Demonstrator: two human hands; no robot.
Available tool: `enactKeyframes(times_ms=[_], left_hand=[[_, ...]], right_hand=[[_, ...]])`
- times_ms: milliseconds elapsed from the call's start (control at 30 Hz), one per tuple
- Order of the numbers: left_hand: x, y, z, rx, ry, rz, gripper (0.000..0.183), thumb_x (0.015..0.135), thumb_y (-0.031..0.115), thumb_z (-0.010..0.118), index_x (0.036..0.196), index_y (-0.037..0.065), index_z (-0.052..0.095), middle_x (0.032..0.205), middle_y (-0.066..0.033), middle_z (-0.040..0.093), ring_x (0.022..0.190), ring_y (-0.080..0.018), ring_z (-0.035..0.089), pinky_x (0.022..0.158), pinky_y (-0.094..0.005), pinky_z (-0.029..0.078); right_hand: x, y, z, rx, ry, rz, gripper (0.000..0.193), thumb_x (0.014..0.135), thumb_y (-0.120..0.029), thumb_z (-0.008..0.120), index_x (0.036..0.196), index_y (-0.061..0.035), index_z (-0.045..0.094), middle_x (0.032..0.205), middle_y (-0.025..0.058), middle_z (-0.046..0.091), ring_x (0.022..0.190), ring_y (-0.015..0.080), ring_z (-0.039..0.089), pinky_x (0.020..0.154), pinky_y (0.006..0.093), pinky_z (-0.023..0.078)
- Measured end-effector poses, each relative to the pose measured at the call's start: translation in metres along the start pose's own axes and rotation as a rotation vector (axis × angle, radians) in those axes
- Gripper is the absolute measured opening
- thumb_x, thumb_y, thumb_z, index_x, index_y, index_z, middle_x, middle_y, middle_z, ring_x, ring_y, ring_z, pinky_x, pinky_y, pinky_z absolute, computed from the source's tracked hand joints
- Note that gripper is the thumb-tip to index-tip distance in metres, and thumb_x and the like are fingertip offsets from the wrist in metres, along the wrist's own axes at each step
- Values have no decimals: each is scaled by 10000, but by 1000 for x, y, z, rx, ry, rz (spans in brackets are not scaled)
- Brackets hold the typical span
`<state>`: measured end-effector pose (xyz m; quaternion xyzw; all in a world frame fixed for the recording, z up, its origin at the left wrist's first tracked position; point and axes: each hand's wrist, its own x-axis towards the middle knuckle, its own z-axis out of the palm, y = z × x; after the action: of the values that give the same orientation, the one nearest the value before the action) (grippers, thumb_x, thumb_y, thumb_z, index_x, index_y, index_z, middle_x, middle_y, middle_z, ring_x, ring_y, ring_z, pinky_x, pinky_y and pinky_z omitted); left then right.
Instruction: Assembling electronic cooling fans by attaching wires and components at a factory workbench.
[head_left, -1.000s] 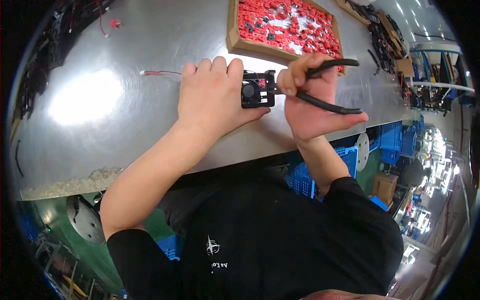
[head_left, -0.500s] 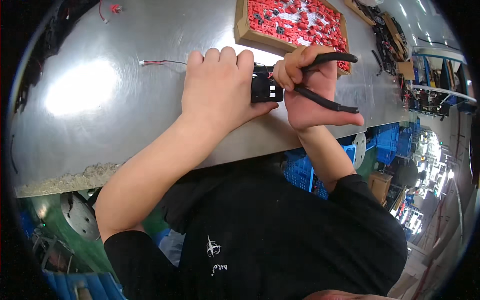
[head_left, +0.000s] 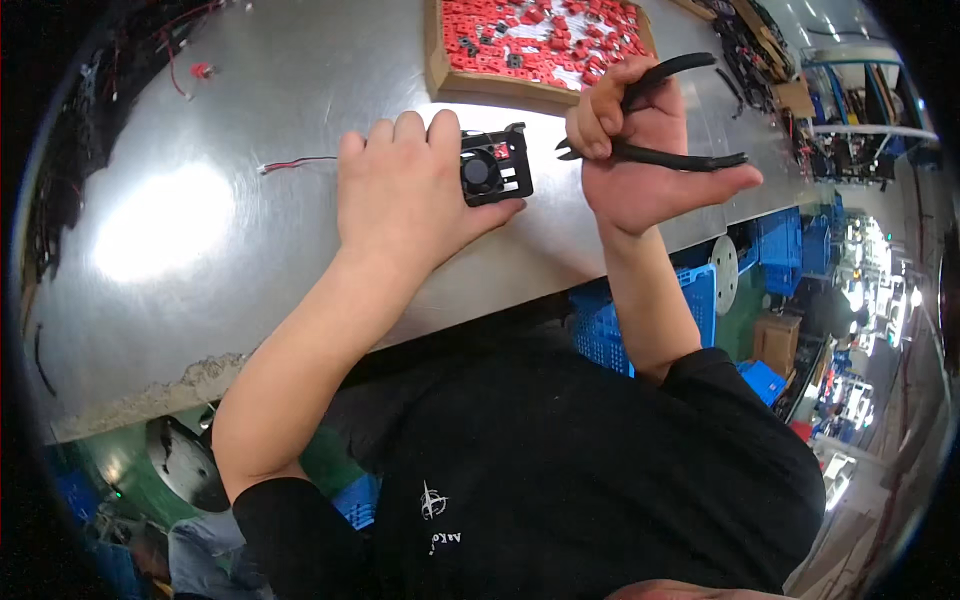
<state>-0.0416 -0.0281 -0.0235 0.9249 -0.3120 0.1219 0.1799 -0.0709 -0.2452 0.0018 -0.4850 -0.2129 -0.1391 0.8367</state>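
Observation:
A black plastic housing with a small round fan (head_left: 481,172) rests on the metal table under my left hand (head_left: 400,195). My fingers lie over its far edge and the thumb runs along the near edge, so its left part is hidden. A small red piece (head_left: 501,151) sits in the housing above the fan. A thin red-and-black wire (head_left: 298,163) with a white plug sticks out left of the hand. My right hand (head_left: 640,195) holds black-handled cutting pliers (head_left: 682,161), handles spread. Their jaws point left, just right of the housing and apart from it.
A cardboard tray (head_left: 500,88) full of red parts, with a few black ones, stands beyond my hands. A red piece with wires (head_left: 203,71) lies at the far left. Blue crates (head_left: 775,250) stand beyond the table's edge at right. Dark parts line the far right.
My left hand and the housing have shifted left, so the fan and red piece now show. The pliers have come away from the housing, up and to the right.

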Motion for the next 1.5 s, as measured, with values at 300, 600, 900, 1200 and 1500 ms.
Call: enactKeyframes(times_ms=[300,600,900,1200,1500], left_hand=[[3,-4,-5,6,-85,49,792,677,756,851,1018,74,639,904,-103,698,897,-278,701,814,-434,452],[4,0,-6,-2,-52,48,787,685,748,853,1026,72,637,902,-113,698,889,-314,704,788,-461,469],[1,-5,-5,6,-82,5,800,676,764,848,1031,77,643,878,-107,708,873,-302,710,782,-458,471],[0,-5,-4,-24,-61,7,781,670,739,864,1023,77,648,873,-104,708,876,-295,709,793,-459,464],[-3,-8,-7,-36,-81,5,750,698,705,864,1038,69,658,927,-103,701,924,-298,706,803,-459,473]], right_hand=[[-36,-22,16,-1166,-6,444,371,913,-39,773,1248,-62,614,960,-9,576,758,49,515,690,219,435],[-9,1,8,-43,-16,77,1319,639,-1159,325,1369,-71,472,1189,136,547,866,193,558,789,347,453],[10,28,55,-313,227,300,1229,612,-1164,237,1146,-81,464,855,28,478,660,105,434,613,240,389],[10,28,59,-366,254,254,1206,645,-1154,250,1104,-63,479,820,34,480,640,109,426,612,247,388],[7,44,57,-354,258,226,1200,610,-1154,281,1019,-48,504,775,11,459,606,86,391,549,232,347]])
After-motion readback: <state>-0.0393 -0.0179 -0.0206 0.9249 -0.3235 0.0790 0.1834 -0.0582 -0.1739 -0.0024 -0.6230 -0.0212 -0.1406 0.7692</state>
